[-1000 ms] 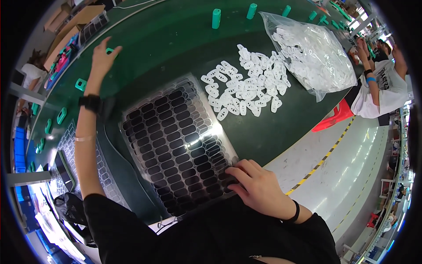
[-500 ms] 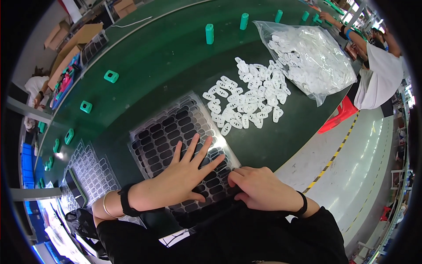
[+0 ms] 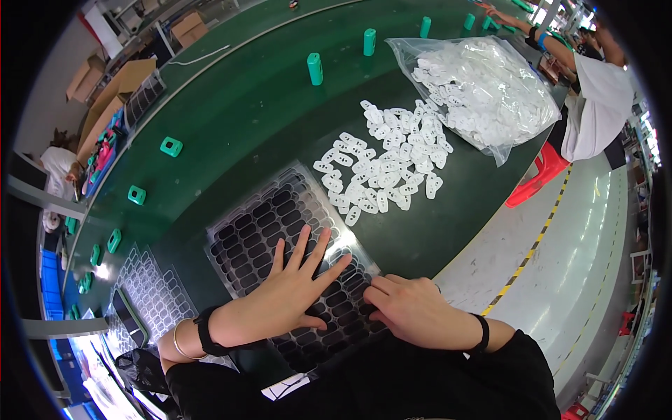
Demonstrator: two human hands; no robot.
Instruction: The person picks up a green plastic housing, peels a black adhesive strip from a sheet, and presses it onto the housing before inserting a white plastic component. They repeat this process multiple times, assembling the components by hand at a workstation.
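Observation:
A clear sheet with rows of dark rounded-oval stickers (image 3: 241,245) lies on the green table in front of me. My left hand (image 3: 290,290) rests flat across its middle, fingers spread. At the sheet's right edge, my right hand (image 3: 413,308) is closed in a pinch, thumb and forefinger together over the stickers. Whatever sits between those fingertips is hidden. Beyond the sheet lies a loose pile of small white oval pieces with holes (image 3: 388,157).
A clear plastic bag full of white pieces (image 3: 490,91) lies at the right back. Green devices (image 3: 315,68) stand along the far side. Another sticker sheet (image 3: 157,290) is at the left, beneath a dark phone-like slab (image 3: 130,315). A co-worker's arm (image 3: 518,24) reaches in at the far right.
The whole view has shifted slightly. My left hand stays spread on the sheet, and my right hand remains pinched at its edge with only a slight shift of the fingers.

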